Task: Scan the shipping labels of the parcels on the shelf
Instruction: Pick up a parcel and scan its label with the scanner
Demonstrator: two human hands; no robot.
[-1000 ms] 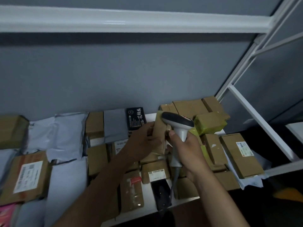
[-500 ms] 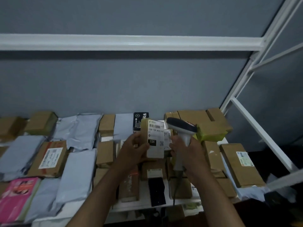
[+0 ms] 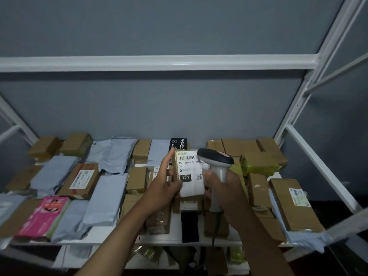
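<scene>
Where the head view looks down, we log a white shelf [image 3: 175, 239] of a white metal rack [image 3: 310, 92] set against a grey-blue wall [image 3: 179, 106], with a white crossbar [image 3: 159, 62] above. Stock on the shelf: brown cardboard boxes [image 3: 258, 191] packed close at right and rear, grey poly mailers [image 3: 105, 200] left of centre, one pink packet [image 3: 42, 218] at the front left, one black box with white characters [image 3: 178, 143] at the rear centre, one box wrapped in yellow-green tape [image 3: 258, 166] at the right rear, and a flat black item [image 3: 189, 226] at the front centre. A second level below holds more goods, too dark for us to identify.

Light is dim throughout. Small print on the labels is unreadable; the far-left parcels are cut by the frame edge, and the scanner's cable is lost in shadow below the shelf.

Our left hand [image 3: 165, 188] holds the parcel [image 3: 190, 174] upright above the centre of the shelf, thumb on its lower front and forefinger stretched up along its left edge. Its white shipping label [image 3: 189, 170] faces us, showing a barcode and a black "15H" block. Our right hand [image 3: 223, 186] grips the handle of the grey scanner [image 3: 216, 162], whose dark head overlaps the parcel's upper right corner. Both forearms rise from the bottom edge.
</scene>
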